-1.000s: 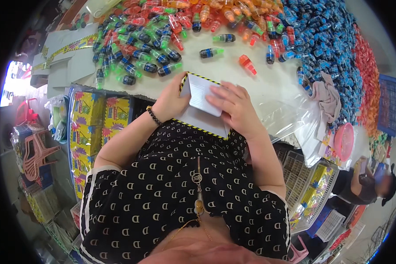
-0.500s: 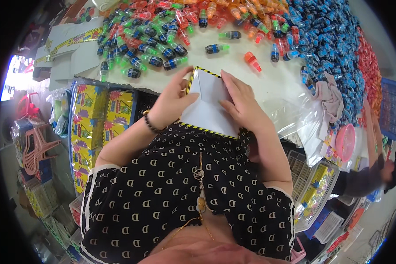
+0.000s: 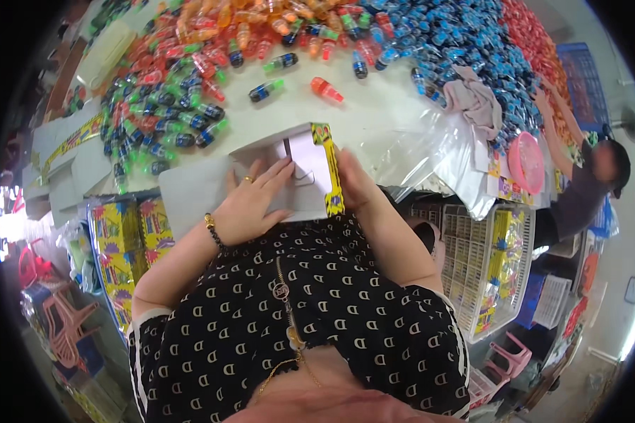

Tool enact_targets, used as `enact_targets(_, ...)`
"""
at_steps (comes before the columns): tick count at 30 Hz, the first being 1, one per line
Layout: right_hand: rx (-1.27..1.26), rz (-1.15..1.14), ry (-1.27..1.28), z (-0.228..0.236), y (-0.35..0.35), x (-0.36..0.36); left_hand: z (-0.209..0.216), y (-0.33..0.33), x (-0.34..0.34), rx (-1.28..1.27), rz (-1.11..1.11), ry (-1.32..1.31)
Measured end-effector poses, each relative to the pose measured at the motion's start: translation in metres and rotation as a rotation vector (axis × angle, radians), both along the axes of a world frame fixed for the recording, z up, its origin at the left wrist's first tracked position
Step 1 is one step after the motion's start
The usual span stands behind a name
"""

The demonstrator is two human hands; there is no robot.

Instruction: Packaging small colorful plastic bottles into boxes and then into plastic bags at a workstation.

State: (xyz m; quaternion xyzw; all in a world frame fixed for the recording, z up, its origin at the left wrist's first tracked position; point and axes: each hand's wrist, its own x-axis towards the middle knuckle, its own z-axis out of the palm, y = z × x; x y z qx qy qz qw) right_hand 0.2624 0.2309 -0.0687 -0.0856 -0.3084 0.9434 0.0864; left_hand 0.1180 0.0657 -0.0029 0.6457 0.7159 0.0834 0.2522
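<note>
A part-folded cardboard box (image 3: 314, 190) is held in front of my body at the table's edge. It is plain white-grey inside, with a yellow printed wall on its right and a wide flap (image 3: 190, 190) spread out to the left. My left hand (image 3: 254, 197) lies over the inside with its fingers stretched and apart, the fingertips against the inner panel. Behind the yellow wall, my right hand (image 3: 356, 182) grips the box from the right; its fingers are partly hidden. Loose on the table beyond are a red small bottle (image 3: 326, 89) and a dark small bottle with a green cap (image 3: 266, 89).
Heaps of small bottles (image 3: 444, 42) in several colours cover the table's far side. A cloth (image 3: 473, 102), clear plastic sheeting (image 3: 430, 155) and a pink basket (image 3: 525, 162) lie to the right. Crates of yellow boxes (image 3: 116, 247) flank me. Another person (image 3: 585, 176) reaches in at right.
The box has turned and opened out, its flap now spread left. My left hand has moved from its edge onto the inside; my right hand has shifted behind the yellow wall. The view has shifted too.
</note>
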Motion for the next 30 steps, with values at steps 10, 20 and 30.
enact_targets(10, 1.937, -0.455, -0.466, -0.039, 0.015, 0.012, 0.032, 0.009, -0.015, 0.253, 0.13, 0.373)
enact_targets(20, 1.972, -0.544, -0.31, -0.03, 0.063, 0.031, -0.05, 0.005, -0.062, 0.342, 0.417, 0.075)
enact_targets(30, 1.731, -1.312, -1.532, -0.007, 0.315, 0.222, -0.039, 0.018, -0.056, 0.235, 0.389, 0.076)
